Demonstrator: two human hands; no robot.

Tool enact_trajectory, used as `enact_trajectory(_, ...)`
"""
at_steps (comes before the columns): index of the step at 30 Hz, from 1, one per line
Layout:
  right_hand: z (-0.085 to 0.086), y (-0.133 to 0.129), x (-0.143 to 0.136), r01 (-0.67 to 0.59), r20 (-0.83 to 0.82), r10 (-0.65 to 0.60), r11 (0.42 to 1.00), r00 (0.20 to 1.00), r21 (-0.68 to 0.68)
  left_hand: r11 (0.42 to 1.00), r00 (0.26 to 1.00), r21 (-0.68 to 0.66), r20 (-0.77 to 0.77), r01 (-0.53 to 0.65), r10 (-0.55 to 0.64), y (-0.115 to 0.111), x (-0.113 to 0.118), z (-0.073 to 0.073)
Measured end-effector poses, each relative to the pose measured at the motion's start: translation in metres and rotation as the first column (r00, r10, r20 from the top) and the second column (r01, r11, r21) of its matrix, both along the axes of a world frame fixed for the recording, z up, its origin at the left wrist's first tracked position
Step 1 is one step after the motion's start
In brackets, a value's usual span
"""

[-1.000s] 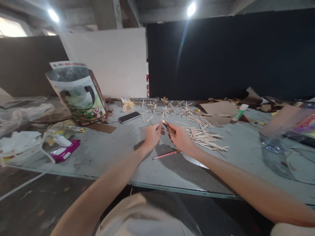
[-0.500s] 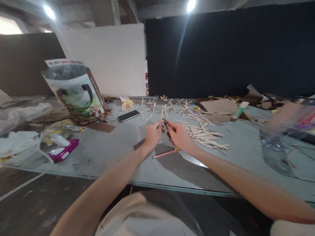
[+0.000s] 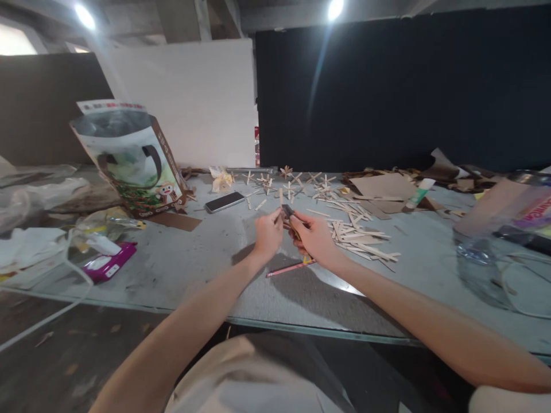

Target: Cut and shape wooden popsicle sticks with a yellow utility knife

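Note:
Near the middle of the table, my left hand [image 3: 269, 234] is closed on a thin flat wooden stick [image 3: 281, 197] that points upward from the fingertips. Pressed close beside it, my right hand [image 3: 315, 236] grips a small hand tool with a dark head [image 3: 287, 210]. The tool's head meets the stick at the left fingers; its handle is mostly covered by the palm, so its exact kind is unclear. A pink pencil-like rod [image 3: 287, 268] lies on the table below both hands. Right of them spreads a pile of loose wooden sticks [image 3: 359, 238].
Crossed stick pieces [image 3: 297, 182] stand behind the hands. A phone [image 3: 224, 202] lies to the left, near a large printed bag [image 3: 129, 160] and a purple packet [image 3: 109, 262]. Cardboard sheets [image 3: 374, 192], a glue stick [image 3: 419, 193] and a clear plastic container [image 3: 482, 269] are on the right.
The tool in my right hand has turned slightly, showing more of its dark head. The stick in my left hand has shifted a little left. Both hands stay close together.

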State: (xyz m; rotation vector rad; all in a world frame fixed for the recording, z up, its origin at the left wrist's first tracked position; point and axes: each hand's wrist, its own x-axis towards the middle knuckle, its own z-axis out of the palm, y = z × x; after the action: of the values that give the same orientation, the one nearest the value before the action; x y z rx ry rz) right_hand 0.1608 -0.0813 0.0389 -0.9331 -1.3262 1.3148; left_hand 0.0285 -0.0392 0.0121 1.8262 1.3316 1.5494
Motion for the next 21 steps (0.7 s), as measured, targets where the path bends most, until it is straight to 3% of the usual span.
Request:
enact_trajectory(5, 0.001, 0.003, 0.007, 0.001, -0.088, 0.004, 0.999, 0.996, 0.047, 0.993, 0.982, -0.027, 0.156, 0.116, -0.111, 0.005, -0.001, 0.0)
enact_trajectory(8, -0.001, 0.006, 0.01, 0.065, 0.0, -0.065, 0.985, 0.998, 0.161, 0.98, 0.961, -0.076, 0.223, 0.185, -0.164, 0.01, -0.004, -0.002)
enact_trajectory(12, -0.005, 0.011, 0.015, 0.086, 0.161, -0.137, 0.954, 0.977, 0.288, 0.976, 0.946, -0.046, 0.259, 0.211, -0.193, 0.014, -0.008, -0.004)
enact_trajectory(21, -0.007, 0.015, 0.02, 0.04, 0.312, -0.177, 0.916, 0.933, 0.399, 0.965, 0.927, 0.018, 0.277, 0.26, -0.255, 0.013, -0.008, -0.005)
